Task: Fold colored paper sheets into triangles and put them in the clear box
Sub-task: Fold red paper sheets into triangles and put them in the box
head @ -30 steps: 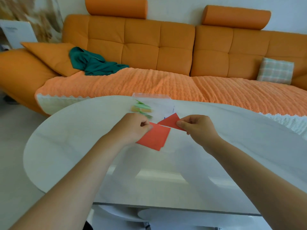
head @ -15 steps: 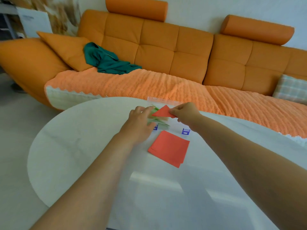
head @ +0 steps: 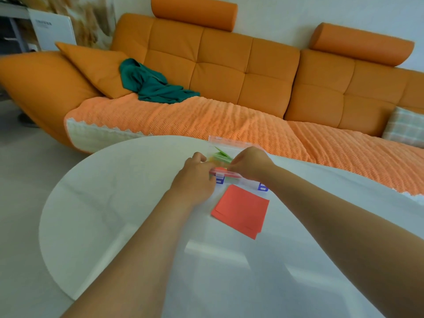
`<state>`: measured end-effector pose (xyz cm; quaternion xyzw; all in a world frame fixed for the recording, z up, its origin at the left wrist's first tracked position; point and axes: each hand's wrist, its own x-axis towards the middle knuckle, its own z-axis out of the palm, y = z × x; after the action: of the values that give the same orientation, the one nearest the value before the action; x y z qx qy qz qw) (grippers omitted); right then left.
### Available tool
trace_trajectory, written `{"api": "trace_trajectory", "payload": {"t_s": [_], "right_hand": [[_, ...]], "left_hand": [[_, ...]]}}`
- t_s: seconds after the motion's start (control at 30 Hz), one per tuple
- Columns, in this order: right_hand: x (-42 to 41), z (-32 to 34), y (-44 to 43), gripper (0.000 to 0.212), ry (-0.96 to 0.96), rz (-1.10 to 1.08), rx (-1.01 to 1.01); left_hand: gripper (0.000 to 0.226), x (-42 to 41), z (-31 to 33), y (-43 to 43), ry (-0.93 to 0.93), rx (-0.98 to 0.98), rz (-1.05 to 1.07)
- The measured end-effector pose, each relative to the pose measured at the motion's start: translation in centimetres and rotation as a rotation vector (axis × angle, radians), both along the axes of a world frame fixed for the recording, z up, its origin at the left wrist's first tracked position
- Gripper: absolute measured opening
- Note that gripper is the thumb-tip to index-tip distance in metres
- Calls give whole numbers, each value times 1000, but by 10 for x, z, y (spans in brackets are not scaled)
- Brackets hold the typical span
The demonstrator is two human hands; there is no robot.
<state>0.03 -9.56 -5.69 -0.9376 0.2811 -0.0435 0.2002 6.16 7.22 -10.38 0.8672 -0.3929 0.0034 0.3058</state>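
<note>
Head view: both hands at the clear box point(head: 230, 177), far side of the bench point(head: 114, 203). Right hand point(head: 251, 162) pinches the red triangle point(head: 220, 169) low inside the box, over the green folded pieces point(head: 220, 154). Left hand point(head: 195, 177) touches the box's left end; motion blur, so I cannot tell whether it grips. The red sheets point(head: 241, 210) lie flat just on the near side of the box, corner-on, between the forearms and nearer the right one. Likely next: let go, then pull back toward the body for a sheet.
</note>
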Motion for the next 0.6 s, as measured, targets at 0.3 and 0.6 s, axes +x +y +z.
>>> {"api": "trace_trajectory", "payload": {"t_s": [0.3,0.6], "right_hand": [[-34,7,30,38,0,238,130],[-48,17,21,43,-117,212,142]], "left_hand": [[39,-3,3,-3,51,-17,9],[45,-9,17,10,21,-61,36]]}}
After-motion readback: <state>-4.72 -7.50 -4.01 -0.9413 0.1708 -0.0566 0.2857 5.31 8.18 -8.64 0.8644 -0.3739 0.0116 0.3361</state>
